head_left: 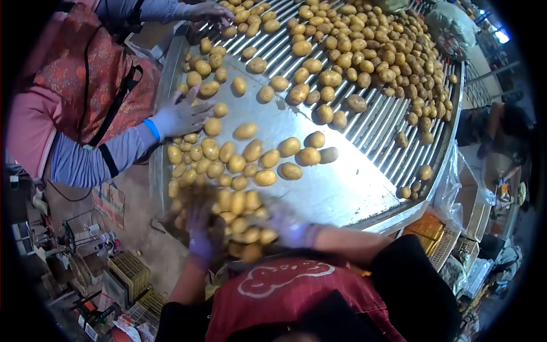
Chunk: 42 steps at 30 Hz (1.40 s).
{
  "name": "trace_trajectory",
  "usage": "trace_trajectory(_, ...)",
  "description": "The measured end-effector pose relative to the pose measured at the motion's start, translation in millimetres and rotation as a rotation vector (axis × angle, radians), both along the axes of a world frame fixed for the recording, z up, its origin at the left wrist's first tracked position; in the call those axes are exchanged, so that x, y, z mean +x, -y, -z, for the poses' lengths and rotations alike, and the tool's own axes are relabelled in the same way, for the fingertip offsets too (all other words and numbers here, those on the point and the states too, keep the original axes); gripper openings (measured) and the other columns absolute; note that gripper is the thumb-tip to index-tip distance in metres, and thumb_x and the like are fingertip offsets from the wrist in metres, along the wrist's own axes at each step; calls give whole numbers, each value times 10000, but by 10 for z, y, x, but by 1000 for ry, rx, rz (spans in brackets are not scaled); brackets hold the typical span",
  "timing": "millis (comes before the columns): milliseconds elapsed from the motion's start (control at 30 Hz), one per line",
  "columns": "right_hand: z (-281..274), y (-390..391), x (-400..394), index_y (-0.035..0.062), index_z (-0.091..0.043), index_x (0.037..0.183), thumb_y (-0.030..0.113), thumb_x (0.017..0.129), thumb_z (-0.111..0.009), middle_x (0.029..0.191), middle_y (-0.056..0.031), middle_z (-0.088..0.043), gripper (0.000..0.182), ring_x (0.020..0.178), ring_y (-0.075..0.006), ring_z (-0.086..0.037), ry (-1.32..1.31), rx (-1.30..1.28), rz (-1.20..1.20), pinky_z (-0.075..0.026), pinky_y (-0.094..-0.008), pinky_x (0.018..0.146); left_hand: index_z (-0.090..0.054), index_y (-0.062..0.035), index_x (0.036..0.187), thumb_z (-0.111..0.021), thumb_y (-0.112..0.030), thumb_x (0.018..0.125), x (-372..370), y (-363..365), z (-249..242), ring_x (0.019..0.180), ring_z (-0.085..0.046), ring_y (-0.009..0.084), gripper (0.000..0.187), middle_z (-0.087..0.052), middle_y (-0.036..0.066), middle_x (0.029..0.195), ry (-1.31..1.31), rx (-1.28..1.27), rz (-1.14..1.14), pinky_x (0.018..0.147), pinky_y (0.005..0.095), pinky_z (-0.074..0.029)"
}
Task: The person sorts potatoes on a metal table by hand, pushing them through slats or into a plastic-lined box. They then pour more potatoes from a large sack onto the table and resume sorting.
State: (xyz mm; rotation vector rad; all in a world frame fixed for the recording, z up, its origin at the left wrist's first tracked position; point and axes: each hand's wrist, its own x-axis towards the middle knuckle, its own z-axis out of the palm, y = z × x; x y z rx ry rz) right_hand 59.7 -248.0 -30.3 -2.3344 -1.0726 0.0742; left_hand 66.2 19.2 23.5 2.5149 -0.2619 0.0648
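Potatoes point(236, 200) lie heaped at the near left edge of the metal sorting table point(347, 188). My left hand point(205, 231), in a purple glove, is at the left side of this heap against potatoes; its fingers are smeared by motion. On the heap's right side is my right hand point(289, 223), also gloved in purple and strongly blurred. Whether either hand grips a potato cannot be made out. Between the two hands potatoes pile down toward my red apron point(285, 290).
A co-worker's gloved hand point(185, 115) rests by potatoes at the left edge, with the other hand point(212, 13) farther up. Metal rollers point(373, 122) carry a large potato pile point(376, 57). Crates point(128, 271) stand on the floor at left; an orange crate point(424, 231) sits at right.
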Motion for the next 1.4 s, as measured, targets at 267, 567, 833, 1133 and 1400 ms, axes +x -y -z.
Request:
trace_trajectory(267,-1105,871,2049,100,-690,1110,342,831,-712,1159,-190,-635,370,984,-299,-649,-13,-140,723,-512,-438,891,-624,2,1195,-774,-163,785,0,-346,-222,1139,-598,417,467,-621,221,1242,72,186,31,962,504,-488)
trace_trajectory(567,-281,234,1820,215,-737,1031,323,760,-725,1066,-21,-647,291,1139,-260,-548,186,-425,530,-510,-448,813,-620,-36,1162,-698,-136,806,901,1156,-162,1049,-607,406,378,-620,183,1215,215,-94,512,936,504,-462)
trace_trajectory(833,-1248,1963,500,101,-669,1043,137,590,-856,985,-90,-668,492,903,-290,-643,378,212,932,-531,-410,793,-573,-75,1262,-693,-207,765,237,539,25,1196,-529,415,528,-586,159,1297,104,230,475,1030,555,-392)
trace_trajectory(1133,-1706,3081,574,1,-593,1240,150,859,-734,1171,-162,-648,433,841,-249,-679,-71,660,1717,-567,-377,757,-584,-64,1284,-721,-275,767,128,1252,-106,1231,-476,433,575,-526,185,1352,-72,66,574,1037,569,-370)
trace_trajectory(1400,-504,1273,1569,181,-648,1228,127,851,-626,1241,-126,-629,382,1085,-362,-622,-113,-129,948,-506,-460,929,-645,-169,1228,-653,-248,792,-23,914,244,1237,-489,432,444,-566,130,1332,177,451,694,974,578,-413)
